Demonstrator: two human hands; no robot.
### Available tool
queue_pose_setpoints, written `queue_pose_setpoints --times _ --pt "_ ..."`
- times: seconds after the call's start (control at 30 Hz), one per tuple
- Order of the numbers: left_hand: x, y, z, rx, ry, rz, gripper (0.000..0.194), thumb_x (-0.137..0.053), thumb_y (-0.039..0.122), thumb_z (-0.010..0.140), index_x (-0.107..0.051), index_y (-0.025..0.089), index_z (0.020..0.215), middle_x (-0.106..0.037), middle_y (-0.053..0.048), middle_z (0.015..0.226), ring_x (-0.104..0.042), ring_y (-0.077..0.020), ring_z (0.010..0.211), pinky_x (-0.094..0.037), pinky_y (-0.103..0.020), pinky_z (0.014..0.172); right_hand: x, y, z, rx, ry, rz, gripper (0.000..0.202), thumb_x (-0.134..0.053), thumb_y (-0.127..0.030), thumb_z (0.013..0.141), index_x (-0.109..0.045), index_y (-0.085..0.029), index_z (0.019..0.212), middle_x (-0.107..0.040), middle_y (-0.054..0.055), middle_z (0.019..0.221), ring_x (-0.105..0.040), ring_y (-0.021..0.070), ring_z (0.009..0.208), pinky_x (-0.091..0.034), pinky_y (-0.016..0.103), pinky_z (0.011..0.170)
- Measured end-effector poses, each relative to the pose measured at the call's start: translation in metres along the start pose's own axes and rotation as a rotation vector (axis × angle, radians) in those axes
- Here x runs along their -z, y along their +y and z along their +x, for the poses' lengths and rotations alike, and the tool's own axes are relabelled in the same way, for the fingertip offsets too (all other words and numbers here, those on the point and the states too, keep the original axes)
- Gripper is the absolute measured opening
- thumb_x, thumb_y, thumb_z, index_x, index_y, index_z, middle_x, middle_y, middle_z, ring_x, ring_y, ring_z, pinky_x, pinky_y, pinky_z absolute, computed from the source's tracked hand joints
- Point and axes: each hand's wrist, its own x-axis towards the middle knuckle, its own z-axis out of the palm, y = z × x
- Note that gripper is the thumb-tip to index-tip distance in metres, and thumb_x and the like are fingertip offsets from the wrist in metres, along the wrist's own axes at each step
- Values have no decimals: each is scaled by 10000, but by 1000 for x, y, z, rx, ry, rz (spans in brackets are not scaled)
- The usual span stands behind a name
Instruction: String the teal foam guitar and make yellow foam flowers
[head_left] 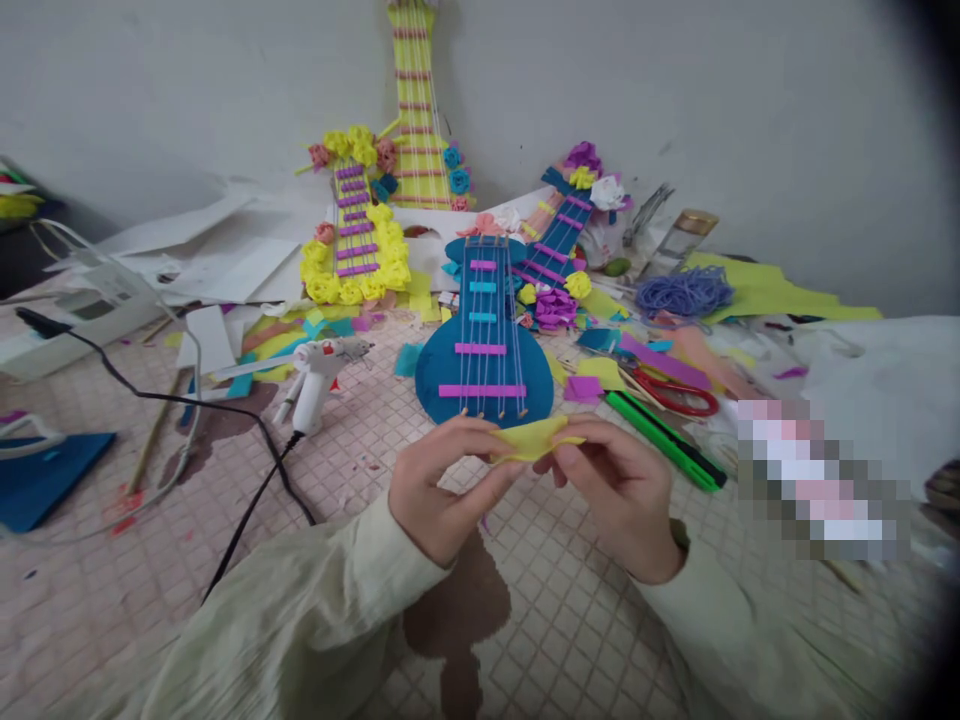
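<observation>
Between my two hands is a small piece of yellow crepe paper (531,438), partly folded over at its right end. My left hand (450,485) pinches its left side between thumb and fingers. The fingers of my right hand (619,490) are closed on the right end, and some of them are hidden behind the paper. Just beyond the hands lies a blue paper guitar (435,375) with white strings and purple and light blue strips across its neck. The paper is held in front of the guitar's lower edge; I cannot tell whether they touch.
A white glue gun (315,385) with a black cord lies left. Right are a green box cutter (664,438), red-handled scissors (675,392) and purple yarn (684,292). Behind stand a yellow guitar (354,225) with paper flowers and another blue guitar (562,228). Paper scraps surround them.
</observation>
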Motion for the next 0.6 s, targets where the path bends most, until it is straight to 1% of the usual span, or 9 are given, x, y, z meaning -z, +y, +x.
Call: queue_pose_setpoints --times 0.1,0.17,0.23,0.33,0.43,0.5,0.6 --pt "0 1 0 43 89 12 32 -658 166 665 -654 197 669 -657 -40 770 -596 -181 774 -482 -313 751 -1 -1 0 -56 56 -4 36 -606 -203 741 -605 -206 777 -592 17 850 -597 94 538 -505 227 451" --pt "-1 1 0 103 100 -27 39 -671 176 644 -636 192 638 -652 -36 750 -601 -177 753 -490 -304 728 -2 -2 0 -76 69 -10 40 -620 -201 730 -604 -202 766 -600 10 822 -591 84 515 -496 209 436" --pt "-3 1 1 183 85 -130 104 -680 176 628 -577 182 629 -640 -23 748 -609 -158 730 -502 -283 703 -2 -3 0 -82 57 -25 46 -625 -195 726 -603 -203 766 -604 4 808 -590 79 516 -489 195 431" --pt "-6 2 3 299 45 -361 303 -717 149 583 -449 187 721 -639 -6 816 -634 -149 746 -521 -262 674 -2 -3 0 -65 21 -73 49 -626 -183 724 -600 -204 760 -607 -1 807 -593 79 544 -497 194 456" --pt "-8 2 5 393 -32 -485 474 -742 131 553 -419 199 893 -670 -14 841 -654 -165 783 -532 -254 669 -3 -2 0 -32 -17 -109 62 -625 -169 723 -590 -206 759 -616 -11 764 -590 82 555 -504 198 482" --pt "-8 1 5 438 -62 -481 484 -734 145 576 -451 183 967 -692 -30 818 -661 -167 772 -535 -253 675 -4 -1 -1 -44 -30 -99 94 -626 -169 724 -574 -211 789 -616 -21 722 -594 87 544 -505 201 478" --pt "-8 -2 5 477 -32 -425 400 -723 176 600 -537 154 954 -710 -47 795 -668 -173 755 -540 -257 673 -5 -1 -2 -116 -11 -56 197 -631 -181 721 -537 -219 891 -615 -21 749 -595 89 510 -501 207 447"
